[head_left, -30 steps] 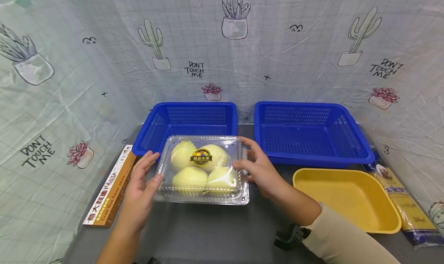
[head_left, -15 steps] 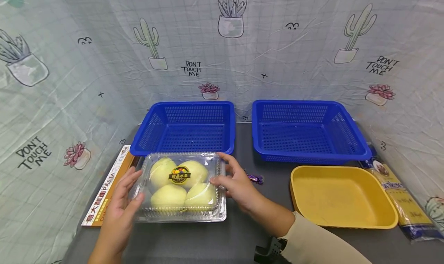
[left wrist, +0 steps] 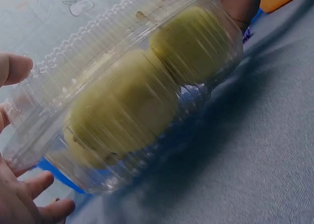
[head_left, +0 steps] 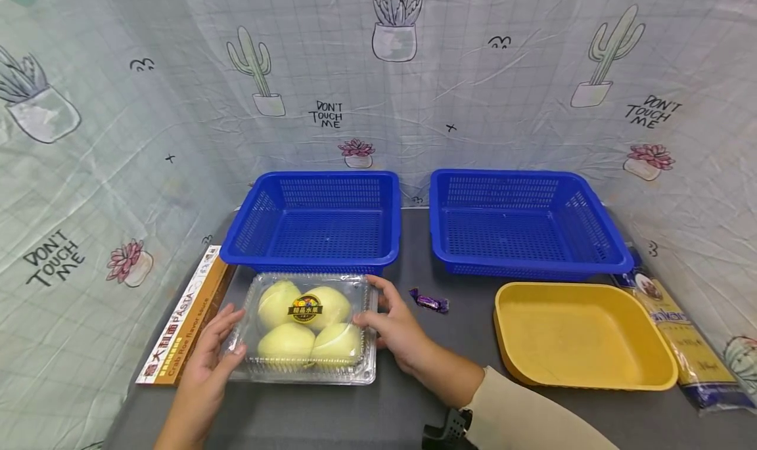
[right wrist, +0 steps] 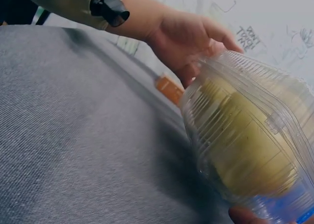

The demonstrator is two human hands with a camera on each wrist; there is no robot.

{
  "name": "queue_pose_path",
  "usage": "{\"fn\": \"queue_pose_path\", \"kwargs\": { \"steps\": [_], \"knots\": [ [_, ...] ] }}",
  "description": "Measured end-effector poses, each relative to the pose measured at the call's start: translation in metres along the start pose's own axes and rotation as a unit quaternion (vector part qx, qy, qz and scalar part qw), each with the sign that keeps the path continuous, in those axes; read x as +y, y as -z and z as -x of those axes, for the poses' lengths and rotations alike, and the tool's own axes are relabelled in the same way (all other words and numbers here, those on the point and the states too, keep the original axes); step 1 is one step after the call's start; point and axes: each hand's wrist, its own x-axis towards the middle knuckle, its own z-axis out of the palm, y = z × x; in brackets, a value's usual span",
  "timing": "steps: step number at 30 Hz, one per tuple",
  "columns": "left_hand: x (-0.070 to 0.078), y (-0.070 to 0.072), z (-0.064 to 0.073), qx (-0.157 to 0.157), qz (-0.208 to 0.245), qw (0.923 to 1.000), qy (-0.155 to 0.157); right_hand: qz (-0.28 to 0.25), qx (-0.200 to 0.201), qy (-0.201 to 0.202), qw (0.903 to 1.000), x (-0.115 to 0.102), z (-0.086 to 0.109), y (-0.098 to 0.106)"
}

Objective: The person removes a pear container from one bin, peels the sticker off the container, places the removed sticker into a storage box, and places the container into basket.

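Note:
A clear plastic fruit box (head_left: 331, 373) with several pale yellow-green fruits, pear-like in shape, is in front of me, left of centre. A round black label sits on its lid. My right hand (head_left: 399, 332) grips the right side, thumb on the lid's edge. At the left side, my left hand (head_left: 207, 361) holds the box between thumb and fingers. In the left wrist view the box (left wrist: 122, 106) hangs tilted above the grey cloth, casting a shadow on it. The right wrist view shows the left hand (right wrist: 189, 42) at the box's far end.
Two blue baskets (head_left: 390, 240) (head_left: 532, 266) stand side by side at the back. A purple-wrapped candy (head_left: 430, 301) lies right of the box. A yellow tray (head_left: 591, 379) stands at right, beside a yellow-and-blue packet (head_left: 704, 358). At left lies a pasta box (head_left: 186, 318).
Both hands have brought the fruit box leftward and nearer to me, away from the left basket. Over the last half second it has moved only a little. The purple candy has come into view.

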Motion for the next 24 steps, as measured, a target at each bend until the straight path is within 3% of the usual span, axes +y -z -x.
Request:
{"fn": "queue_pose_path", "kwargs": {
  "steps": [4,11,17,24],
  "knots": [
    [-0.006,0.001,0.001,0.002,-0.014,0.9999,0.008,0.018,0.001,0.000,0.9998,0.007,0.000,-0.001],
    [-0.015,0.004,0.005,-0.003,-0.043,0.9978,0.050,0.053,0.008,-0.006,0.9986,0.012,0.001,-0.004],
    [-0.020,0.002,0.004,0.001,-0.035,0.9985,0.042,0.079,-0.004,-0.024,0.9966,0.005,0.004,-0.005],
    [-0.025,-0.001,0.002,0.007,-0.015,0.9995,0.028,0.114,-0.019,-0.008,0.9933,-0.002,0.003,-0.001]
  ]
}}
